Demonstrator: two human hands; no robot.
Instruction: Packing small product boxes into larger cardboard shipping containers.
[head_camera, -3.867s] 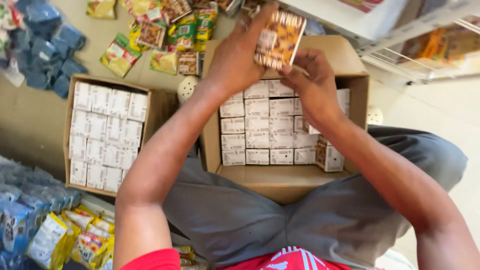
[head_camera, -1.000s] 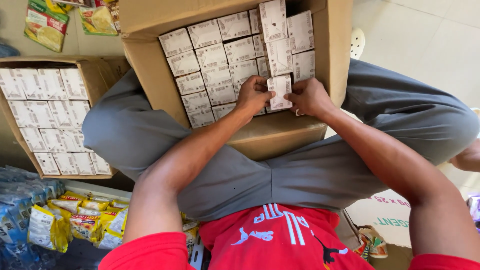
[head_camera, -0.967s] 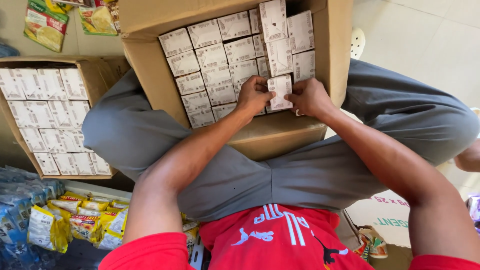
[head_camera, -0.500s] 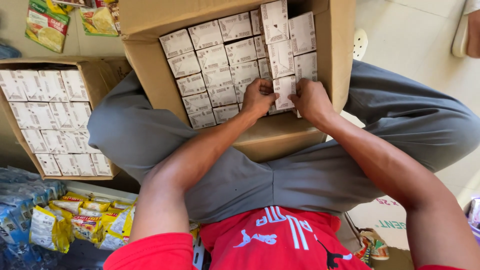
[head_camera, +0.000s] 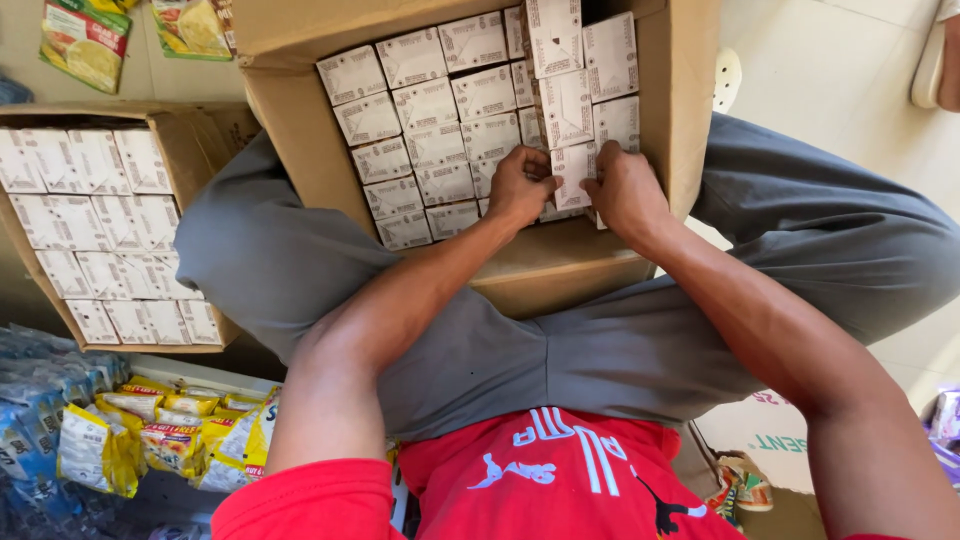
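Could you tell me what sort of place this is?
Probably a small shop's floor or stockroom. Both hands, left and right, press a small white box into a carton of like boxes; a second full carton sits beside it, with yellow snack packets in bulk.

Small carton (head_camera: 572, 176): white with dark red print, pinched between left hand (head_camera: 520, 187) and right hand (head_camera: 625, 192).
Packed cartons (head_camera: 440, 125): same white faces, dark red lettering and edging.
Cardboard box (head_camera: 560, 270): plain brown.
Second cardboard box (head_camera: 205, 135): brown, filled with matching white-and-red cartons (head_camera: 105, 235).
Trousers (head_camera: 620, 350): solid grey.
Shirt (head_camera: 545, 480): red with white graphic and a black mark.
Sachets (head_camera: 180, 430): yellow with red and green print.
Wrapped packs (head_camera: 35, 400): blue and white.
Pouch (head_camera: 85, 45): green and yellow with red corner.
Floor (head_camera: 840, 100): pale beige.
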